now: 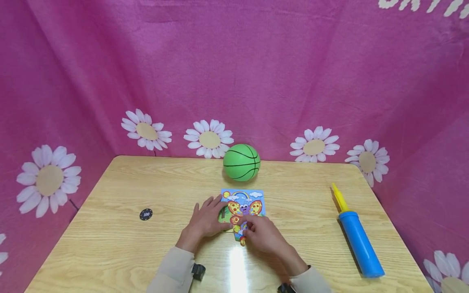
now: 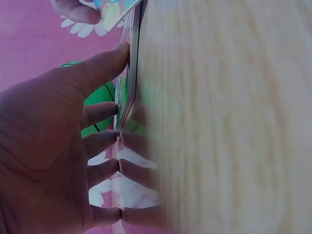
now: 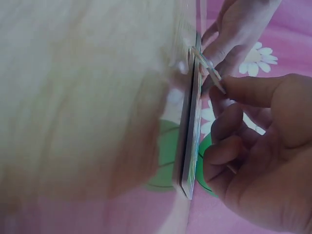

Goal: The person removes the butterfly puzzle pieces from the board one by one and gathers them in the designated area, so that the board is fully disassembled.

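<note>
- Two hands meet over a butterfly puzzle board (image 1: pixel 243 205) lying flat on the wooden table (image 1: pixel 121 244); the left hand (image 1: pixel 207 219) lies with fingers straight and spread, fingertips (image 2: pixel 117 109) pressing the board's near-left edge, nothing gripped.
- Just beside it, the right hand (image 1: pixel 264 236) curls its fingers and pinches a small puzzle piece (image 3: pixel 210 73) between thumb and fingertips, holding it tilted at the board's near edge; whether the piece touches the board cannot be told.
- Beyond both hands a green ball (image 1: pixel 242 162) sits near the table's far edge, apart from the board.
- Well off to the right hand's side lies a blue pump (image 1: pixel 360 243) with a yellow tip; well off to the left hand's side lies a small black disc (image 1: pixel 145 214).
</note>
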A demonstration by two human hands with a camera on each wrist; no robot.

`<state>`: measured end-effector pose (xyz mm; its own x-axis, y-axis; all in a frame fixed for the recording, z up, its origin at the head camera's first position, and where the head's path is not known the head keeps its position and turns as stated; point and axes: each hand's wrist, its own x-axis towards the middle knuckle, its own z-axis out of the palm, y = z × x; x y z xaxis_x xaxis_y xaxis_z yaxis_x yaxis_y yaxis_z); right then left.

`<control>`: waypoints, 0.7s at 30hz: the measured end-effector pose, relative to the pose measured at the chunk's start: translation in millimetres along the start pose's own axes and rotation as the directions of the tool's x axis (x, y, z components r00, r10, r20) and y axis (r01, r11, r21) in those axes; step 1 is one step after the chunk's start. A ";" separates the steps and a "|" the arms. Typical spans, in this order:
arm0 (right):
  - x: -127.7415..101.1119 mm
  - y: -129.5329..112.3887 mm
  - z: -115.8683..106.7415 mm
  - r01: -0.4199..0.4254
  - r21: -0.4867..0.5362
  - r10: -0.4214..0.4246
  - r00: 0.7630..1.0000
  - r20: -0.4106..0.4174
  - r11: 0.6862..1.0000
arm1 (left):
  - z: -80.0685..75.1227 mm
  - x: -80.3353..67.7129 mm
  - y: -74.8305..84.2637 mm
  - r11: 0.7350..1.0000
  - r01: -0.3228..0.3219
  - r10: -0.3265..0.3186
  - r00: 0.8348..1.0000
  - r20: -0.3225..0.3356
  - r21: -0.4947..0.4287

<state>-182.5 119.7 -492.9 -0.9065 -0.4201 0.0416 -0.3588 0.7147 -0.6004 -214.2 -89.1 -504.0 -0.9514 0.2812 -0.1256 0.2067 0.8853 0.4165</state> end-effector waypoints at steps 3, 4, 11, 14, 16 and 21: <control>-4.2 -1.3 1.5 0.006 -0.025 -0.005 1.000 0.019 1.000 | 0.3 -0.2 0.2 1.000 0.005 -0.005 1.000 -0.001 0.000; -5.3 -1.6 1.9 0.009 -0.036 -0.008 0.999 0.032 0.999 | 0.4 -0.2 0.1 1.000 0.006 -0.006 1.000 -0.002 0.002; -8.9 -2.1 3.6 0.042 -0.143 -0.027 0.994 0.103 0.989 | -1.0 -0.4 0.6 1.000 0.006 -0.006 1.000 -0.008 -0.006; -10.5 -3.7 3.9 0.049 -0.187 -0.031 0.995 0.099 0.981 | -1.2 -0.3 0.7 1.000 0.006 -0.006 1.000 -0.009 -0.010; -12.3 -5.3 3.6 0.049 -0.202 -0.030 0.995 0.097 0.978 | -1.0 -0.5 0.8 1.000 0.006 -0.006 1.000 -0.007 -0.012; -17.2 -7.5 4.6 0.040 -0.223 -0.021 0.996 0.086 0.974 | -1.1 -1.3 1.1 1.000 0.007 -0.007 1.000 -0.001 -0.012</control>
<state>-163.2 119.0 -492.8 -0.8762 -0.4817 -0.0152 -0.4351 0.8042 -0.4048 -213.0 -88.9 -502.4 -0.9531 0.2748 -0.1270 0.1976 0.8827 0.4264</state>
